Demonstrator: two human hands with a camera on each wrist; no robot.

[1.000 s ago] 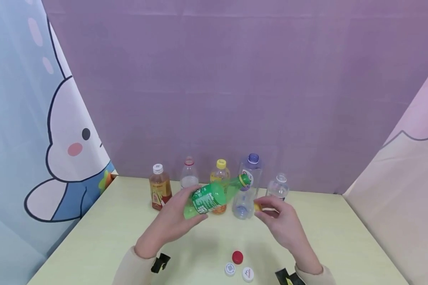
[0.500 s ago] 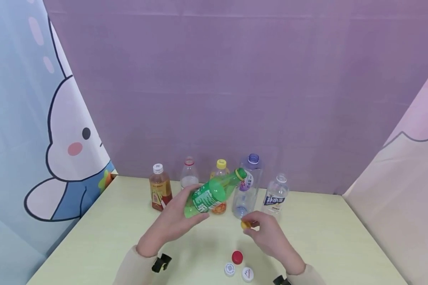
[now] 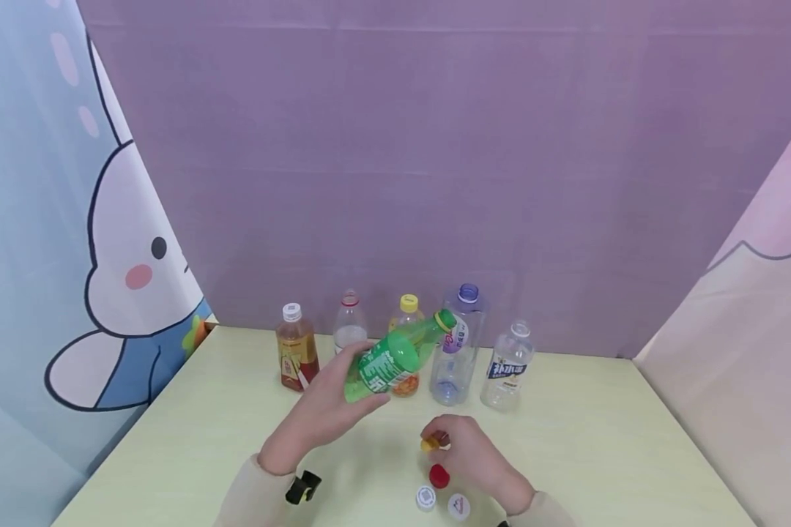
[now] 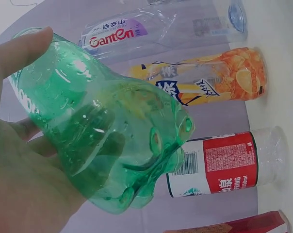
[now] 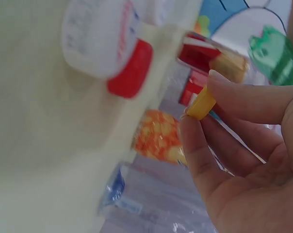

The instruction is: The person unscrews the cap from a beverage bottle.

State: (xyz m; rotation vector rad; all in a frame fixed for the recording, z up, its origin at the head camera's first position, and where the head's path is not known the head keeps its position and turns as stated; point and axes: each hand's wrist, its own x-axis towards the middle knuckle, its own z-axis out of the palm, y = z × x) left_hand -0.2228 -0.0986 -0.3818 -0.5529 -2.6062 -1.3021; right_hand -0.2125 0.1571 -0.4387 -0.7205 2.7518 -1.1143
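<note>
My left hand (image 3: 339, 399) grips a green plastic bottle (image 3: 395, 357) round its lower body. The bottle is tilted, its neck up to the right, with a yellow ring and an open-looking green mouth. In the left wrist view the bottle's ridged base (image 4: 161, 155) faces the camera. Between thumb and fingertips my right hand (image 3: 471, 450) pinches a yellow bottle cap (image 3: 430, 444), low over the table, close behind a red cap (image 3: 439, 476). Two white caps, one on the left (image 3: 425, 498) and one on the right (image 3: 458, 506), lie nearby.
Along the back stand a white-capped brown drink bottle (image 3: 296, 348), a clear red-ringed bottle (image 3: 350, 322), a yellow-capped bottle (image 3: 409, 304), a tall uncapped clear bottle (image 3: 451, 373) and a smaller uncapped bottle (image 3: 506, 369). A purple cloth (image 3: 435, 146) hangs behind the table.
My right hand has moved left and down toward the loose caps, carrying the yellow cap away from the green bottle's neck. My left hand holds the bottle almost still.
</note>
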